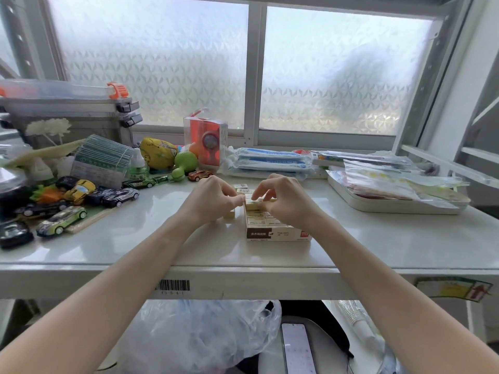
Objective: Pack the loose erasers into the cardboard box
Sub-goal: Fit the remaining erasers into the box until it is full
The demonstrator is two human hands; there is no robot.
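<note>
Head view: the brown-and-white open cardboard box [278,233] sits mid-tabletop [378,244], rows of cream rectangular erasers [260,221] packed inside. Both hands meet over its 12 o'clock end. Right hand [286,201] and left hand [213,198] together pinch one cream eraser [253,202]. More loose wrapped erasers [243,188] lie just beyond, at 12 o'clock of the box.

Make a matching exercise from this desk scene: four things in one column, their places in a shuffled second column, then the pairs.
Things:
1. cardboard box
2. toy cars
3. white tray
4. phone

Places:
A. right side of the table, holding plastic bags
B. below the table edge
C. centre of the table, under both hands
D. left side of the table

Pairs: 1-C, 2-D, 3-A, 4-B
</note>
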